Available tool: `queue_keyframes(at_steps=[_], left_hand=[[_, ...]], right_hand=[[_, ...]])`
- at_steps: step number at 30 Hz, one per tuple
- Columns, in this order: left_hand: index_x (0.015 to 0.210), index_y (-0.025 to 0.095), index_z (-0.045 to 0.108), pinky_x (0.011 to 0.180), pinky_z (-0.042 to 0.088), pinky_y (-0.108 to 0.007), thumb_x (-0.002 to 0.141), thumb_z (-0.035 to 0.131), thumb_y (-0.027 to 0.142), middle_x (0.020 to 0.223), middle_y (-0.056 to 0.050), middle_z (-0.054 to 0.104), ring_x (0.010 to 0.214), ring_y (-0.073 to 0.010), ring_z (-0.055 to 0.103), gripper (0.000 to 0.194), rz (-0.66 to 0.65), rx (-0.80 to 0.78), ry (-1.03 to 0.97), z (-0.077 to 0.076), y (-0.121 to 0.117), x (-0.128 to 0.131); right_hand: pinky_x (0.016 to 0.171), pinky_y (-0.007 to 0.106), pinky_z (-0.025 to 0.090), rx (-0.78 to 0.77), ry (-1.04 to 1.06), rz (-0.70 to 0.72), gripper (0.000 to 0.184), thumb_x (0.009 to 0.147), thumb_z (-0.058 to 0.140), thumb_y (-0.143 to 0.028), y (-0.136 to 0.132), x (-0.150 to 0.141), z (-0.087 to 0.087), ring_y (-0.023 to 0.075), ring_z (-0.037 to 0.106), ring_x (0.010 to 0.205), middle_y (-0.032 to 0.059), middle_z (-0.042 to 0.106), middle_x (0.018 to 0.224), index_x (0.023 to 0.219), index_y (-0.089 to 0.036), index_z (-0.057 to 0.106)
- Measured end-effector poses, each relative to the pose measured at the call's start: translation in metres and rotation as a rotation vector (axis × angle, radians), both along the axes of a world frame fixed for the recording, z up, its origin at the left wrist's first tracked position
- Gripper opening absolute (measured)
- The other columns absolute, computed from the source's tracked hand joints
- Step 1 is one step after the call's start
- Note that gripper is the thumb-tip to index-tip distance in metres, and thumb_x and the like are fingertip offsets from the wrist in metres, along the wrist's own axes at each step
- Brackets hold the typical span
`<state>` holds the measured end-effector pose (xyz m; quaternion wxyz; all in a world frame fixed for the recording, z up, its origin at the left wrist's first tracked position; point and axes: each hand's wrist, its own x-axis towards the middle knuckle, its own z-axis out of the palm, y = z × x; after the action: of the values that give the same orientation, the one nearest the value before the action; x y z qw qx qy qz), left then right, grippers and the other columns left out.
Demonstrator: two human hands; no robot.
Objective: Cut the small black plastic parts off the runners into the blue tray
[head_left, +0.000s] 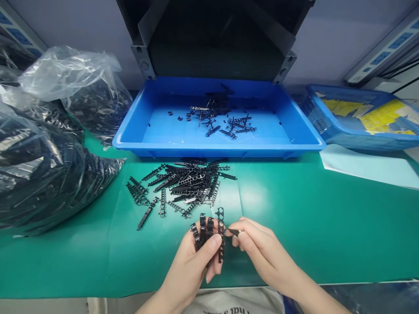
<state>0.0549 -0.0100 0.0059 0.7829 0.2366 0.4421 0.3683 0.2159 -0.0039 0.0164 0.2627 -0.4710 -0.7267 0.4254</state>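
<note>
My left hand is shut on several black plastic moulded strips, which fan upward from its fingers. My right hand pinches a small black piece between thumb and forefinger, close to the strips in my left hand. Just beyond both hands, a loose heap of similar black strips lies on the green mat. A few more black strips and small bits lie inside the blue plastic tray, out of reach of my fingers.
Bulging clear plastic bags of black parts fill the left side of the mat. A second blue tray holding yellow-printed papers stands at right, above a white sheet. A black rack rises behind the blue tray.
</note>
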Motion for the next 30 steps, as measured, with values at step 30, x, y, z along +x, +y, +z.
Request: queue_keyframes(at_steps=[30], left_hand=[[0.075, 0.017, 0.060, 0.038, 0.033, -0.019, 0.062, 0.073, 0.042, 0.041, 0.005, 0.045, 0.035, -0.0065, 0.036, 0.031, 0.015, -0.132, 0.010, 0.004, -0.009, -0.002]], right_hand=[[0.035, 0.022, 0.025, 0.076, -0.165, -0.092, 0.064, 0.054, 0.038, -0.085, -0.006, -0.019, -0.014, 0.0079, 0.031, 0.038, -0.0065, 0.044, 0.045, 0.060, -0.023, 0.025]])
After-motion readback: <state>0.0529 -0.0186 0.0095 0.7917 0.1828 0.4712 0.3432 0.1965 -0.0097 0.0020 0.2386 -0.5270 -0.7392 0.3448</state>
